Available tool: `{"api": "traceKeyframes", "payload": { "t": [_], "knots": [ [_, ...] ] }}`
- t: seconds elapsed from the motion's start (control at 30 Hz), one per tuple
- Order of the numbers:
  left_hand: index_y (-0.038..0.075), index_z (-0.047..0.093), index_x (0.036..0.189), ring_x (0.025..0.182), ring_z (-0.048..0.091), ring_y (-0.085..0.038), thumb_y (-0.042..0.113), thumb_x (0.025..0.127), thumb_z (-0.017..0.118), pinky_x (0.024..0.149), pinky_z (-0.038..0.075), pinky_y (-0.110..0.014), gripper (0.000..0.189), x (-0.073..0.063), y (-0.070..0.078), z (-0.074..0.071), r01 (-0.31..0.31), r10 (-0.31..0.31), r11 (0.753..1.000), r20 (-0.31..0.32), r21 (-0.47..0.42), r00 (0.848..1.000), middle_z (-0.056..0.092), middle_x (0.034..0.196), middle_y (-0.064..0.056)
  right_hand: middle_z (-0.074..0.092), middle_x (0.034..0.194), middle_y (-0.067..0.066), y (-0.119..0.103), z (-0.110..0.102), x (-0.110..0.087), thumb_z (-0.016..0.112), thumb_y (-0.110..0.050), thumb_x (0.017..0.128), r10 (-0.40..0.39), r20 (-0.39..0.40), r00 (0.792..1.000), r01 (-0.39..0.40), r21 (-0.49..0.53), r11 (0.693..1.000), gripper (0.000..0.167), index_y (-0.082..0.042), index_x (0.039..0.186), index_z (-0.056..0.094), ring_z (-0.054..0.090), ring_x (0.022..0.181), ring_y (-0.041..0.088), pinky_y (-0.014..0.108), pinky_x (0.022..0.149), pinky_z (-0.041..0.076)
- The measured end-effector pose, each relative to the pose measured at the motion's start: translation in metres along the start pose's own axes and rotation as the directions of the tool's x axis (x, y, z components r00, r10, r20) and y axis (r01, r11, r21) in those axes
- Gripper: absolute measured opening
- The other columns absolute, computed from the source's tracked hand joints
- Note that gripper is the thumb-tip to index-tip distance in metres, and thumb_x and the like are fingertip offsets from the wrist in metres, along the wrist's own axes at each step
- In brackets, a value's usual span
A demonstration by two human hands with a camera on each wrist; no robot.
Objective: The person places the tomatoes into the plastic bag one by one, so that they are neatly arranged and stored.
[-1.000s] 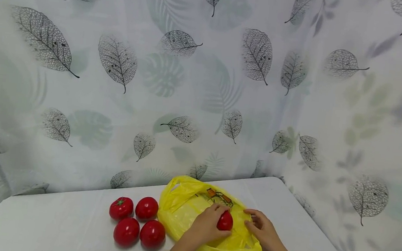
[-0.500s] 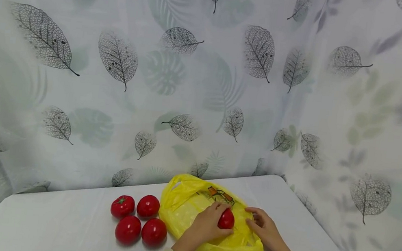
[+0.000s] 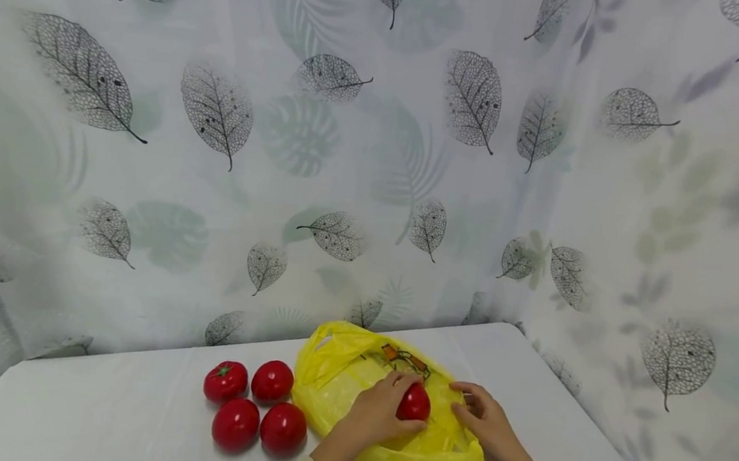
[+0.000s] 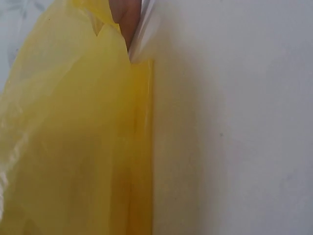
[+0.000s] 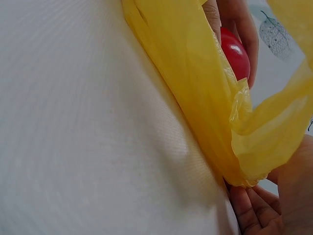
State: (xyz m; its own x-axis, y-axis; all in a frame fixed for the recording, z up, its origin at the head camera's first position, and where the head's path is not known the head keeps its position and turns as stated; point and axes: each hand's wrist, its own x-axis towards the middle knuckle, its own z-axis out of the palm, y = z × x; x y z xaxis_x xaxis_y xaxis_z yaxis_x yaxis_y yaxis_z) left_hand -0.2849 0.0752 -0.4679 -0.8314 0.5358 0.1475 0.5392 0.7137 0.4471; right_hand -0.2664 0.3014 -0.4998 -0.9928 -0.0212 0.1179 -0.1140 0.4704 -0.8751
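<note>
A yellow plastic bag (image 3: 331, 399) lies spread on the white table in the head view, with an orange-and-black print near its far side. Over it my left hand (image 3: 373, 415) grips a red tomato (image 3: 414, 403), thumb on the near side and fingers on the far side. At the bag's right edge, my right hand (image 3: 491, 427) holds the rim between thumb and curled fingers. In the right wrist view the tomato (image 5: 235, 55) shows past the raised plastic (image 5: 190, 83), and the right hand's fingers (image 5: 254, 205) sit low by its edge. Yellow plastic (image 4: 73, 122) covers the left wrist view's left side.
Several red tomatoes (image 3: 236, 424) stand grouped just left of the bag; one of them (image 3: 226, 381) has a green stem top. The white table (image 3: 87, 411) reaches a leaf-patterned curtain (image 3: 378, 149) behind and on the right.
</note>
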Motion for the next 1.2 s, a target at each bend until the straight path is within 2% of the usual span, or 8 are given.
{"api": "traceKeyframes", "payload": {
  "t": [0.37, 0.7, 0.9, 1.1, 1.2],
  "knots": [
    [0.023, 0.047, 0.14, 0.106, 0.059, -0.024, 0.058, 0.083, 0.068, 0.087, 0.057, -0.042, 0.071, -0.004, 0.0, -0.013, 0.015, -0.015, 0.999, -0.001, 0.046, 1.0, 0.053, 0.133, -0.005, 0.056, 0.128, 0.015, 0.001, -0.001, 0.001, 0.064, -0.02, 0.095, 0.002, 0.012, 1.0, -0.002, 0.008, 1.0, 0.039, -0.003, 0.13, 0.055, 0.057, 0.094, 0.016, 0.019, 0.076, 0.051],
    [0.023, 0.049, 0.139, 0.107, 0.062, -0.024, 0.06, 0.091, 0.055, 0.09, 0.056, -0.042, 0.062, -0.01, 0.005, -0.03, 0.0, 0.007, 0.994, -0.059, 0.111, 0.998, 0.057, 0.132, -0.004, 0.057, 0.127, 0.015, 0.0, -0.003, -0.001, 0.064, -0.021, 0.095, 0.006, 0.015, 1.0, -0.006, -0.027, 1.0, 0.04, -0.004, 0.13, 0.056, 0.056, 0.097, 0.018, 0.02, 0.078, 0.051],
    [0.022, 0.051, 0.139, 0.105, 0.062, -0.023, 0.061, 0.091, 0.054, 0.09, 0.056, -0.039, 0.062, -0.015, -0.001, -0.036, -0.024, 0.036, 0.991, -0.094, 0.134, 0.995, 0.059, 0.128, -0.003, 0.058, 0.125, 0.015, 0.0, -0.003, 0.0, 0.065, -0.02, 0.094, 0.006, 0.007, 1.0, -0.005, -0.034, 0.999, 0.039, -0.003, 0.128, 0.057, 0.057, 0.095, 0.017, 0.02, 0.078, 0.051],
    [0.026, 0.05, 0.14, 0.111, 0.061, -0.023, 0.064, 0.09, 0.054, 0.091, 0.055, -0.043, 0.063, -0.023, -0.008, -0.042, -0.012, 0.027, 0.992, -0.117, 0.125, 0.993, 0.058, 0.133, -0.001, 0.057, 0.127, 0.015, 0.001, -0.002, 0.0, 0.065, -0.022, 0.094, -0.002, 0.021, 1.0, 0.002, -0.028, 1.0, 0.041, -0.002, 0.129, 0.056, 0.056, 0.094, 0.016, 0.021, 0.077, 0.051],
    [0.025, 0.052, 0.139, 0.111, 0.061, -0.022, 0.064, 0.089, 0.054, 0.091, 0.055, -0.042, 0.064, -0.027, -0.011, -0.046, -0.028, 0.044, 0.993, -0.137, 0.116, 0.99, 0.058, 0.133, -0.001, 0.056, 0.129, 0.016, 0.002, -0.002, 0.0, 0.065, -0.021, 0.095, -0.01, 0.027, 1.0, 0.01, -0.016, 1.0, 0.041, -0.002, 0.13, 0.055, 0.056, 0.095, 0.015, 0.021, 0.077, 0.051]
  ]
}}
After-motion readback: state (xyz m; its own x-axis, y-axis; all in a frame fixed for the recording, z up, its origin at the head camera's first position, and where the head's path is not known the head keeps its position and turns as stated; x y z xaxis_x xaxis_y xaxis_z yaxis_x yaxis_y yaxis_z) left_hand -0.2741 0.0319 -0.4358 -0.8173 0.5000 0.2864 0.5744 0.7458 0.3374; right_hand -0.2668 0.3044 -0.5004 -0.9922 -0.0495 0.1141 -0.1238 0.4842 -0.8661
